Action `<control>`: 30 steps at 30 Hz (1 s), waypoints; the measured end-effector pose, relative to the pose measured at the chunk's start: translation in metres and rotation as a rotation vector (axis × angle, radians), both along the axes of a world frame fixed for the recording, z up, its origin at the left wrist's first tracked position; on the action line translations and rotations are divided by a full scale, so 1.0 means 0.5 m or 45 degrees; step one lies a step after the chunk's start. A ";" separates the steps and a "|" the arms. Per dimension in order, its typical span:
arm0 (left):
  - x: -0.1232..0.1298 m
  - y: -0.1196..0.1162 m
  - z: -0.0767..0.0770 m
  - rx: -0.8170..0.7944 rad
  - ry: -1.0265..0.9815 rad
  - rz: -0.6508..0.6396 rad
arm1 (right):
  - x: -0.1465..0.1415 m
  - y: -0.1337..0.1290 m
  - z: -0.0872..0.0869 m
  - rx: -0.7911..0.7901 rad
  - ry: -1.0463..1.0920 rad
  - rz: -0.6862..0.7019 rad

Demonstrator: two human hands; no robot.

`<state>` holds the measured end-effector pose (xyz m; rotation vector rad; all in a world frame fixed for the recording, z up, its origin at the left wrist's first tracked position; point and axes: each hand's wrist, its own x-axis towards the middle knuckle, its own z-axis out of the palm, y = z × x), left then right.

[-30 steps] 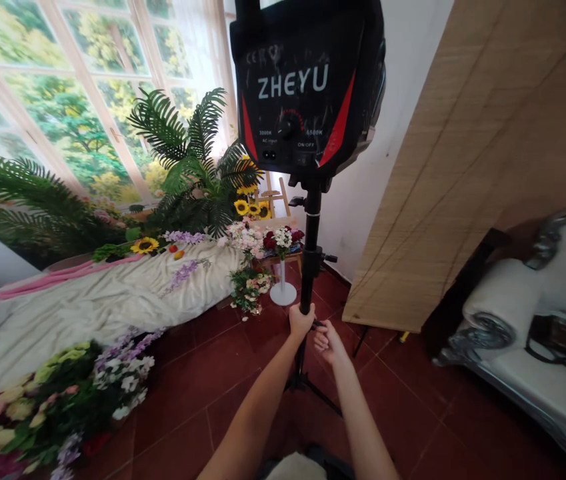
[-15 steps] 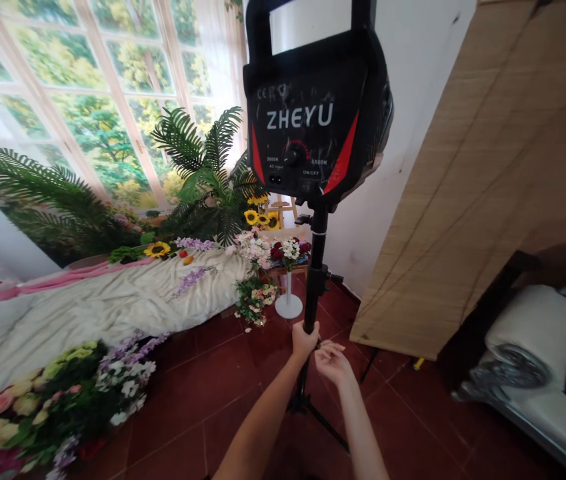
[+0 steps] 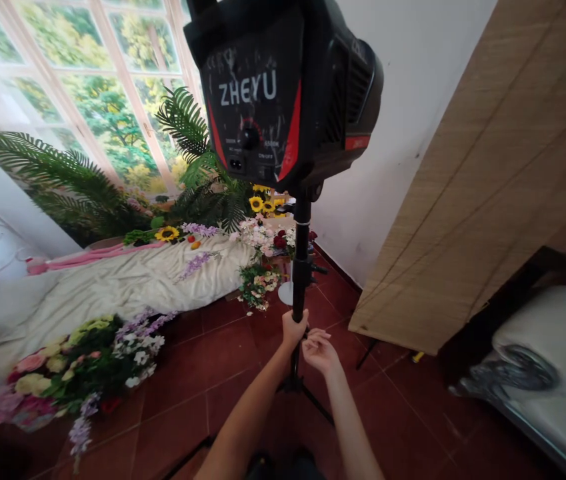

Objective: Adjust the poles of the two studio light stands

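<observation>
A black studio light (image 3: 250,100) marked ZHEYU, with red stripes and a dial on its back, is mounted on a black light stand (image 3: 301,233). My left hand (image 3: 294,328) is wrapped round the pole below its upper clamp. Right beside the pole is my right hand (image 3: 319,349), palm turned up and fingers curled in near a small dark part of the stand. What those fingers grip, if anything, is hidden. The stand's legs (image 3: 317,405) spread over the floor below my hands.
Flower bunches (image 3: 57,373) lie at the left by a cream cloth (image 3: 127,287). Palm plants (image 3: 187,127) stand before a window scene. At the right are a bamboo blind (image 3: 433,200) and a white padded seat (image 3: 537,333). The floor (image 3: 233,353) is red tile.
The light has turned, so more of its right side shows, and it sits further left and higher in view. Both hands keep their places at the pole, shifted slightly left.
</observation>
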<state>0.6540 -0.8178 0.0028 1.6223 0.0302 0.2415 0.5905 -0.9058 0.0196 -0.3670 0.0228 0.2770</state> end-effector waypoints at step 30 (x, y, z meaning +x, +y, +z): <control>-0.882 0.788 -0.268 0.255 0.713 0.414 | -0.160 0.250 -0.087 -0.325 0.286 -0.152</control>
